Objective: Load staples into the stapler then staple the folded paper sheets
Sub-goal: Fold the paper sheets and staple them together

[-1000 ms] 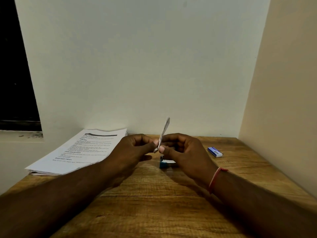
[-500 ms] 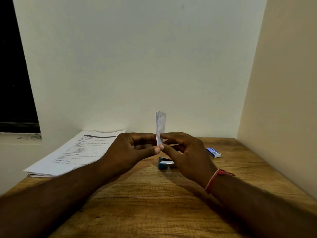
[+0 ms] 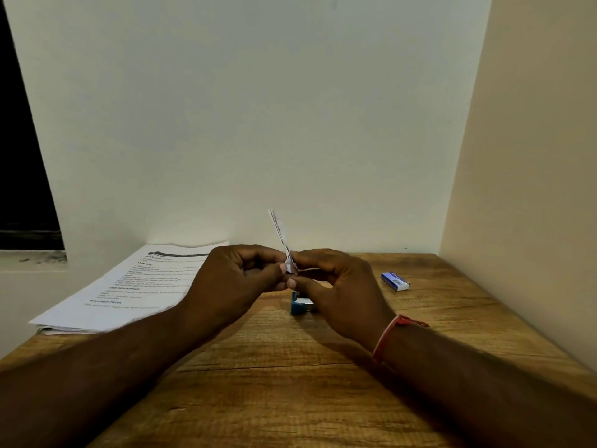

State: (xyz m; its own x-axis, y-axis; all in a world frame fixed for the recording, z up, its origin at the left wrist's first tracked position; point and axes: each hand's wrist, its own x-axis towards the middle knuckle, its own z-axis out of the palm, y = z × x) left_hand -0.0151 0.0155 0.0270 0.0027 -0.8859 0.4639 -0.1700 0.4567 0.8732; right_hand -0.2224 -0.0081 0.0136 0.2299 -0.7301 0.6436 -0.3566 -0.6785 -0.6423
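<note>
folded paper (image 3: 280, 236) now leaning left, stapler (image 3: 298, 306) unmoved

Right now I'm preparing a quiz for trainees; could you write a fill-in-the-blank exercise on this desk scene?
1. The left hand and right hand both pinch the folded ____.
2. The stapler lies on the table, partly hidden by the ____ hand.
3. The printed sheets lie at the table's ____ side.
Missing: paper; right; left.

Dim, warm indoor light; right wall (image 3: 533, 156) brighter vs greyish back wall (image 3: 258, 108). Soft shadow on desk (image 3: 290, 399) under right hand (image 3: 339, 295). Wide-angle bend: wall edges lean outward. Fine print on paper stack (image 3: 129, 286) at desk's left edge blurry; window (image 3: 19, 156) pure black.
</note>
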